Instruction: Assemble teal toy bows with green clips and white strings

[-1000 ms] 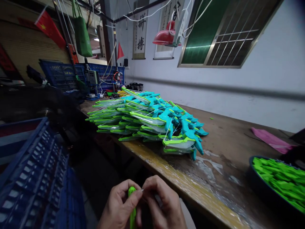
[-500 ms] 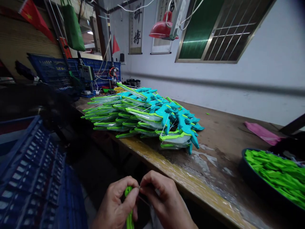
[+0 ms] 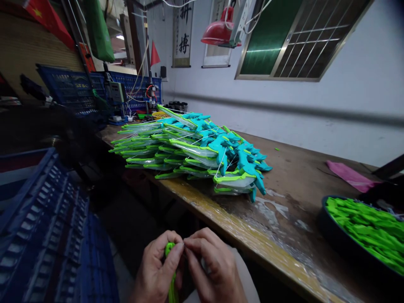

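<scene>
Low in the view, my left hand (image 3: 159, 265) is closed around a bright green plastic piece (image 3: 171, 273), whose top shows between thumb and fingers. My right hand (image 3: 213, 263) meets it at the fingertips, thumb and forefinger pinched together. Whatever sits in that pinch is too small to make out. Beyond both hands, on the table (image 3: 303, 185), lies a heap of teal and lime-green plastic bow-shaped pieces (image 3: 202, 147) with white strings and clear film.
A dark tub (image 3: 326, 227) of loose green pieces stands at right, near a pink cloth (image 3: 352, 176). Blue crates (image 3: 41, 214) are stacked at left. The table's tape-covered edge (image 3: 240, 223) runs in front of me. A red lamp (image 3: 217, 31) hangs above.
My right hand has turned slightly and its fingers sit closer to the left thumb. The green piece stays in my left hand. The camera view has shifted a little.
</scene>
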A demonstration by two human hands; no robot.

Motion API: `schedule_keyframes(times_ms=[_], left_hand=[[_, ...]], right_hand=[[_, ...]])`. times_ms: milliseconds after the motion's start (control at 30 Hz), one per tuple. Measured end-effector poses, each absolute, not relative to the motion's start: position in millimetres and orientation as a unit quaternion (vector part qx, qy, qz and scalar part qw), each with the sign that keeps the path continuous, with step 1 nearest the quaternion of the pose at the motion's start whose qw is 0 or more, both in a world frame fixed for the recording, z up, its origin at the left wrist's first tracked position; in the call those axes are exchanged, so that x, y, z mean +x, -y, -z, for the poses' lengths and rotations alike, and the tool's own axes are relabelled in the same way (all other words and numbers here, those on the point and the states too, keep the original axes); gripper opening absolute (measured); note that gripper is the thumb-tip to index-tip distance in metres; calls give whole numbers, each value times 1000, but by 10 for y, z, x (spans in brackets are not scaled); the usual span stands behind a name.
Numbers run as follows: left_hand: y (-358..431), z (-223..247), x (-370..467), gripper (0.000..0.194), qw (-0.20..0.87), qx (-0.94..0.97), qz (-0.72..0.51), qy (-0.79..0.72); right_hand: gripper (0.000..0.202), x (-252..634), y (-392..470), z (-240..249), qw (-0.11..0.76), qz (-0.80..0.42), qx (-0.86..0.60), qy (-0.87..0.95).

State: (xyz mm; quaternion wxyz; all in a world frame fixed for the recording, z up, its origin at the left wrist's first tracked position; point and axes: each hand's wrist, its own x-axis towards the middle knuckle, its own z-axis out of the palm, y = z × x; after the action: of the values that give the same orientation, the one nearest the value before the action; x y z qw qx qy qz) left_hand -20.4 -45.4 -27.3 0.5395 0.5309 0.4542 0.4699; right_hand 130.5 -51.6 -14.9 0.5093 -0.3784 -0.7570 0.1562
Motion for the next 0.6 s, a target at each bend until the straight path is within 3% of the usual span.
schedule_keyframes(times_ms=[167, 267, 400, 600], left_hand=[[465, 279, -228, 38, 482, 558, -484, -472], [440, 308, -265, 36, 500, 578, -454, -457], [420, 307, -294, 38, 585, 553, -421, -418], [437, 265, -292, 39, 628, 507, -438, -395]], right_hand=[[16, 1260, 516, 79, 488, -63, -398, 774], [16, 1248, 502, 96, 503, -44, -400, 765], [14, 1281, 505, 129, 513, -82, -419, 745], [14, 1324, 549, 118, 505, -156, -425, 735]])
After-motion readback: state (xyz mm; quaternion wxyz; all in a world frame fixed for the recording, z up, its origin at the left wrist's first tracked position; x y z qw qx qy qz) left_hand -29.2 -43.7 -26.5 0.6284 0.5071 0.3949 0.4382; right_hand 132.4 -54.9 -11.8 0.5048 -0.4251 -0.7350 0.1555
